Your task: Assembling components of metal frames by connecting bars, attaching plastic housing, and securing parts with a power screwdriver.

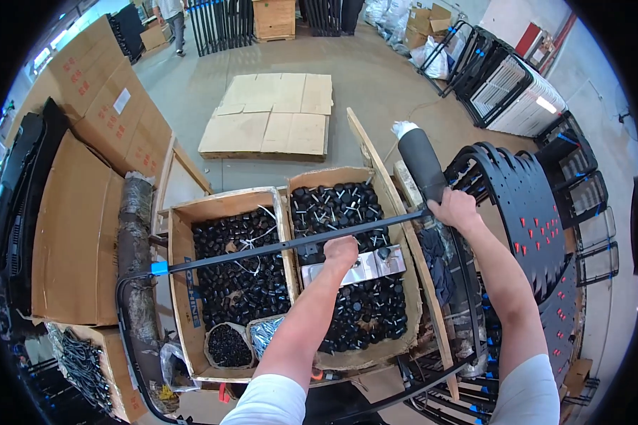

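- left hand (342, 249) clenched round long black metal frame tube (276, 248), mid-span over the cardboard boxes' shared edge
- right hand (455, 208) grips the same tube at its right end
- best kept level, both grips firm, clear of box rims
- two open cardboard boxes (180, 283) of black plastic caps (237, 280); one black foam roll (420, 161)

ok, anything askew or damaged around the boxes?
The left cardboard box has a torn, bowed front wall. A loose white tie lies on its black caps. Both hands, left hand and right hand, grip the black tube.
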